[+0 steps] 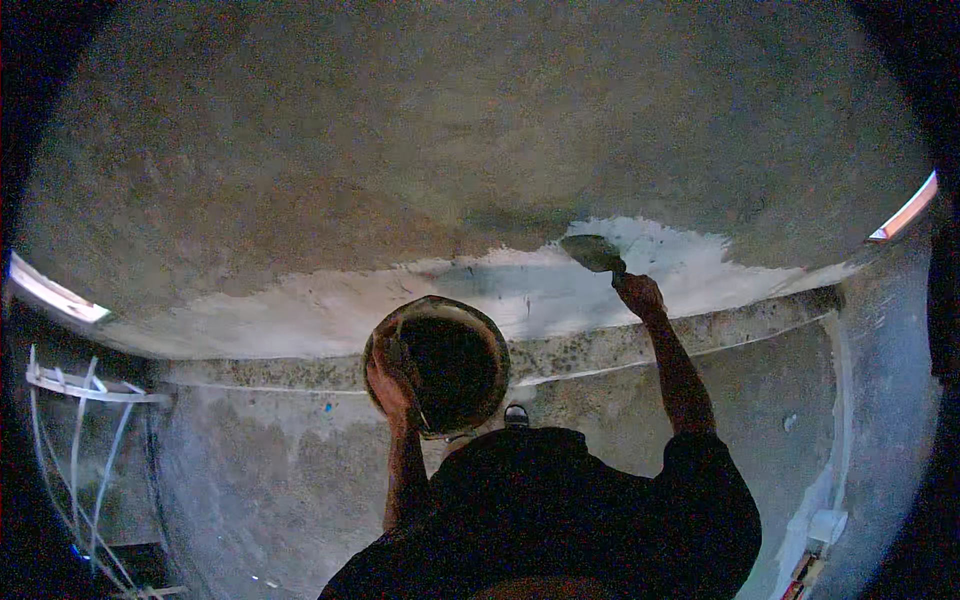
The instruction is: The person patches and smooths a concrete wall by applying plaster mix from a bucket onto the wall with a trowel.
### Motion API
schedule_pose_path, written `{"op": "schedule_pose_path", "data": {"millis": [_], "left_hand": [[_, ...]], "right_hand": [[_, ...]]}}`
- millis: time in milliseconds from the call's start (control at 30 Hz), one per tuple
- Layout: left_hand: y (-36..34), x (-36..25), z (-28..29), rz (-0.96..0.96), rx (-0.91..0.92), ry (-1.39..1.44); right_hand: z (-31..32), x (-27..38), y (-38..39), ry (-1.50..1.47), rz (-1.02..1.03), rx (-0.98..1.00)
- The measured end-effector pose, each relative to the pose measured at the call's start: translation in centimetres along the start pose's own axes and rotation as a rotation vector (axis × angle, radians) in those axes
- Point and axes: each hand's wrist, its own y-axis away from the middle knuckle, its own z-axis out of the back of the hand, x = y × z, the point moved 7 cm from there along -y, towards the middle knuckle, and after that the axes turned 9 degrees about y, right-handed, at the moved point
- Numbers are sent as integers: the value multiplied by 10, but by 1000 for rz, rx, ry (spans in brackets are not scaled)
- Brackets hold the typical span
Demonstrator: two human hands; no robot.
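Observation:
My left hand point(391, 380) grips the left rim of a round bucket point(501, 350), held up in front of my body. The bucket's inside is dark, so I cannot make out its contents. Out to the right, my right hand point(639, 295) is closed around the handle of a trowel point(592, 252). The trowel's blade lies at the wall, where the grey rough upper surface point(450, 130) meets a pale, smoother strip point(330, 305) along the bottom. Whether the blade carries any material is too dim to tell.
Below the pale strip runs a speckled band point(600, 350) at the wall's foot. Grey floor point(280, 460) spreads beneath me, with one shoe point(516, 414) showing. A pale metal frame point(85, 385) stands at the left. Bright openings point(60, 290) show at both sides.

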Motion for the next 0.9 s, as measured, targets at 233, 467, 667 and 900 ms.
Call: {"op": "schedule_pose_path", "data": {"millis": [233, 467, 667, 900], "left_hand": [[0, 11, 4, -80, 65, -208], [-31, 47, 45, -328, 103, -424], [-10, 28, 30, -140, 11, -322], [16, 10, -3, -258, 122, -381]], "right_hand": [[-6, 17, -37, -45, -71, 53], [-46, 15, -13, 29, -37, 193], [-5, 30, 7, 25, -55, 58], [39, 39, -42, -107, -93, -195]]}}
